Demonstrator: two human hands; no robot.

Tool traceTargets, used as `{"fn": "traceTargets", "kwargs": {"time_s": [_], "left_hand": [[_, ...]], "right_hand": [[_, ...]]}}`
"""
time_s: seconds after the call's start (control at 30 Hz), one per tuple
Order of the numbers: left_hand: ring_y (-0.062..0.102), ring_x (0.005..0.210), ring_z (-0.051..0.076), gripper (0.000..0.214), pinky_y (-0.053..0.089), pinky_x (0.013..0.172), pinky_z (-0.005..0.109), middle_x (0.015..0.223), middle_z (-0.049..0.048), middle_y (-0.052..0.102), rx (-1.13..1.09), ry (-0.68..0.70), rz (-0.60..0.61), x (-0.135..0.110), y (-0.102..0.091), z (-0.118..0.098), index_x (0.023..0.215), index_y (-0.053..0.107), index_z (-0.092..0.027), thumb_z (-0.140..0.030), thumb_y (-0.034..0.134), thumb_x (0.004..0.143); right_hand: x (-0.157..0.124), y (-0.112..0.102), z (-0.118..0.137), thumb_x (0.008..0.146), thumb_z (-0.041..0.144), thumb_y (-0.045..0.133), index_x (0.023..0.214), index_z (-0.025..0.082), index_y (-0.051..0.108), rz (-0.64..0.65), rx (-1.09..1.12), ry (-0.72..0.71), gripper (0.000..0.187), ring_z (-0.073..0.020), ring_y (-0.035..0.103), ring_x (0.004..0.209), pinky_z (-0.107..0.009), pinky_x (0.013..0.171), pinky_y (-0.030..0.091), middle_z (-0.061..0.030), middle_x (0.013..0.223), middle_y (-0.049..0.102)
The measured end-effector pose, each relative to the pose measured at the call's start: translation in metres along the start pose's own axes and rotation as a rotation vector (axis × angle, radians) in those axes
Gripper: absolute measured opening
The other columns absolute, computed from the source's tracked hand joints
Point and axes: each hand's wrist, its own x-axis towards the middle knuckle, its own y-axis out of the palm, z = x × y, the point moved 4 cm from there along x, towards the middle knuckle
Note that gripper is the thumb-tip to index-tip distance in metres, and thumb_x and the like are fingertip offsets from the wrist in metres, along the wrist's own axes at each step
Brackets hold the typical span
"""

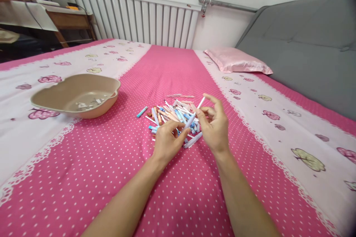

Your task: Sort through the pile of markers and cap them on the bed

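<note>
A pile of pens and pen parts [169,113] in blue, white, pink and brown lies on the pink dotted bedsheet [178,177]. My left hand [167,141] is closed round a pale pen barrel [189,121] at the near edge of the pile. My right hand [214,126] pinches a thin white refill [200,102] between thumb and fingertips, just right of the pile. The two hands are close together, almost touching.
A beige bowl [50,98] with a few small pieces inside sits on the bed to the left. A pink pillow [236,61] lies at the far right by a grey headboard [306,44]. A white radiator [133,18] and a wooden desk [69,20] stand beyond the bed.
</note>
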Motion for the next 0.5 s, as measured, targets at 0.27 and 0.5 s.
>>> {"fn": "traceTargets", "kwargs": {"time_s": [0.27, 0.5], "left_hand": [[0.049, 0.053, 0.01, 0.017, 0.038, 0.051, 0.021, 0.066, 0.0005, 0.06, -0.111, -0.081, -0.094, 0.002, -0.004, 0.008, 0.078, 0.066, -0.016, -0.032, 0.06, 0.079], [0.051, 0.055, 0.01, 0.023, 0.04, 0.053, 0.022, 0.068, 0.0007, 0.061, -0.242, -0.207, -0.333, 0.007, -0.022, 0.025, 0.083, 0.065, -0.016, -0.039, 0.061, 0.077]], "right_hand": [[0.0, 0.0, 0.011, 0.084, 0.026, 0.054, 0.115, 0.025, 0.057, 0.047, 0.019, -0.013, 0.03, -0.0153, 0.063, 0.083, -0.029, 0.068, 0.052, -0.0035, 0.098, 0.066], [-0.025, -0.042, 0.088, 0.089, 0.036, 0.049, 0.088, 0.029, 0.066, 0.157, 0.231, -0.092, 0.019, -0.0138, 0.061, 0.068, -0.026, 0.055, 0.052, 0.0003, 0.079, 0.065]]}}
